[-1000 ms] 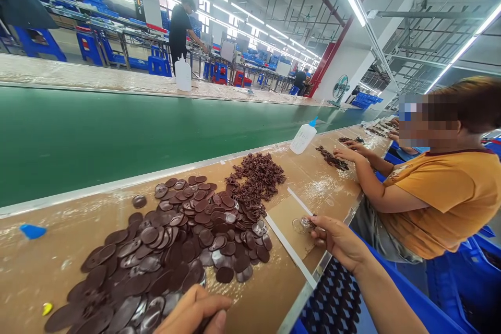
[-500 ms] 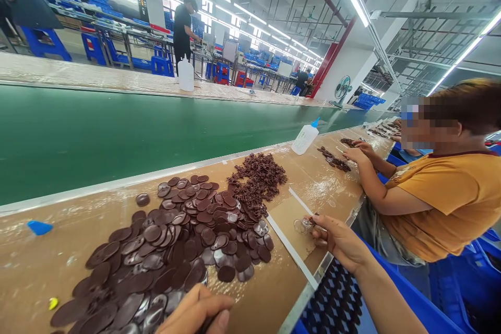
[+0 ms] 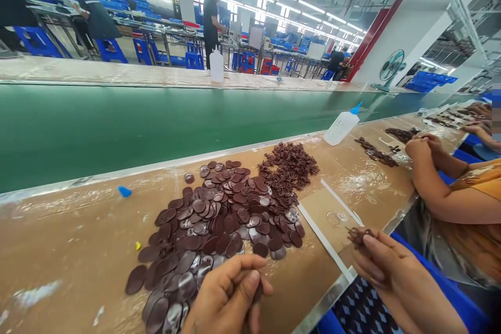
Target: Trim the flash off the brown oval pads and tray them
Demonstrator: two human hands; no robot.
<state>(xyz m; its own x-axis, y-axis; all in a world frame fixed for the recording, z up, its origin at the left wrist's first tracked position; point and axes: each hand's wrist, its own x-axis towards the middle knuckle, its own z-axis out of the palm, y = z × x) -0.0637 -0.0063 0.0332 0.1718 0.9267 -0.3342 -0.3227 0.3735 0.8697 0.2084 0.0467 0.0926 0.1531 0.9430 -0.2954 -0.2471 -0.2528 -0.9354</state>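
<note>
My left hand [image 3: 235,292] is closed in a pinch, low in front of the pile of brown oval discs [image 3: 223,219]. Between its fingers shows the edge of a dark brown disc [image 3: 257,291], mostly hidden. Further right, my right hand [image 3: 387,269] grips a small brown branched piece [image 3: 358,236] between thumb and fingers. A heap of similar branched pieces [image 3: 289,167] lies behind the discs. Clear wet rings [image 3: 335,218] mark the board just beyond my right fingertips, between two white strips.
A white squeeze bottle [image 3: 341,128] with a blue tip leans behind the heap. Beyond the bench runs a green conveyor belt [image 3: 156,130]. Below the bench edge sits a blue crate with dark pieces [image 3: 364,305]. A co-worker's hands [image 3: 425,146] work at the right.
The view has swung right to left across the bench, so things sit differently in it. My right hand has lifted the branched piece from the wet spot; my left hand has come up into view.
</note>
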